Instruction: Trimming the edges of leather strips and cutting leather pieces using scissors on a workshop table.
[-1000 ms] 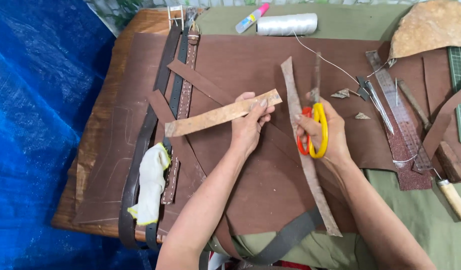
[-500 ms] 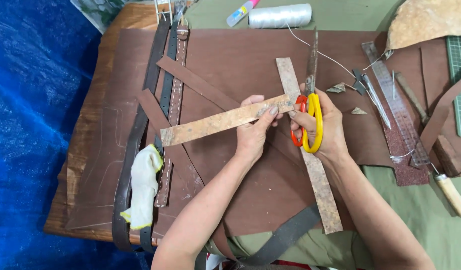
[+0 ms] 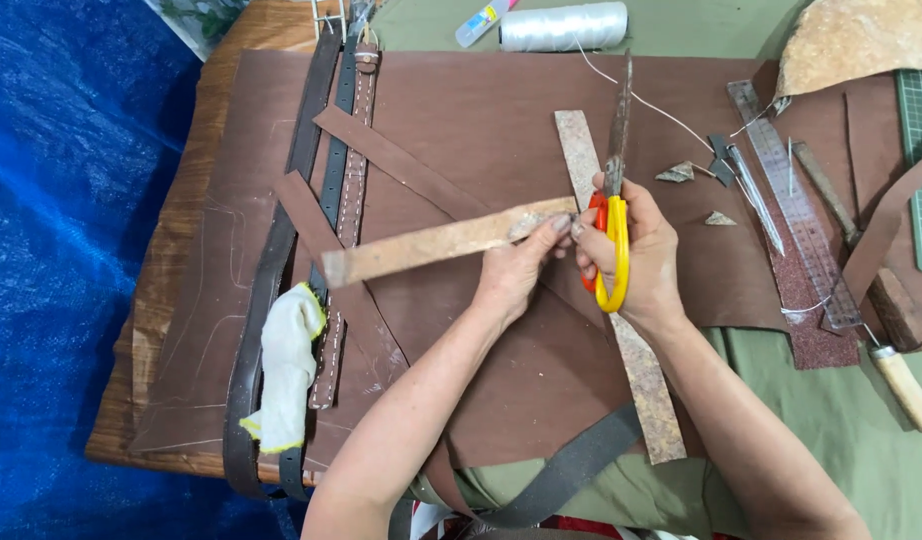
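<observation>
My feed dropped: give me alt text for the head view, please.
The left hand holds a tan leather strip level while the right hand grips orange-and-yellow scissors, blades up, over a brown leather sheet. Belts, a white rag and a ruler lie around.

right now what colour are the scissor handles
Yellow and orange-red scissor handles, gripped in the right hand; head view.

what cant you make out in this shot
Head view only:
- Scissors: the right hand covers part of the handles.
- Held leather strip: its right end is hidden under the left hand fingers.
- Wooden-handled tool: cut off by the right edge.
- Glue bottle: cut off at the top.
</observation>
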